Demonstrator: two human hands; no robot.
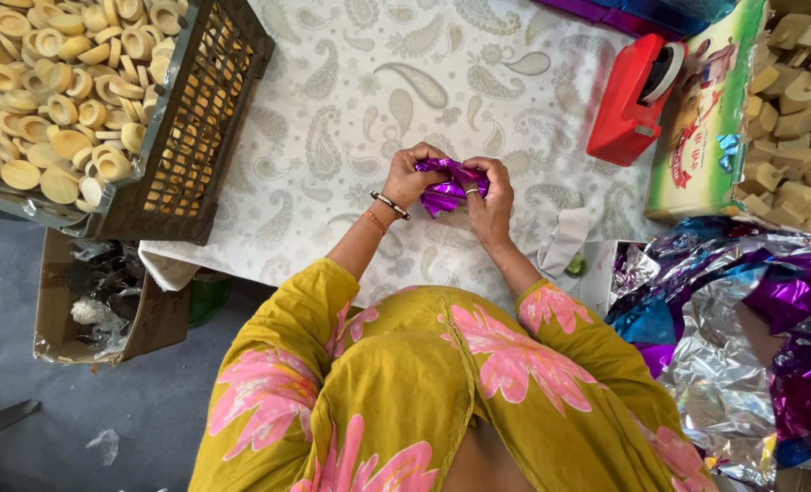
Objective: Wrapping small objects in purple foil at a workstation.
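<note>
Head view, looking down. Near the centre of the frame, the left hand [412,178] and the right hand [490,202] were both closed on a piece of purple metallic foil [449,189], held between them just above the paisley-patterned surface [360,82]. The foil was crumpled and glossy, bunched into a small wad with creased, reflective folds; whatever lay inside it could not be seen. The wrapping appeared to be midway: the foil was already gathered around its contents, but its ends were loose and untwisted. Much seemed left to do, judging by the supply around the person. A dark plastic crate [200,118] at upper left was heaped with pale yellow ring-shaped pieces [55,82], and more pale blocks [802,100] were stacked at upper right beside a printed carton [711,118]. A red tape dispenser [629,105] stood on the surface at upper right. Loose sheets of purple, blue and silver foil [743,337] lay piled at lower right.
</note>
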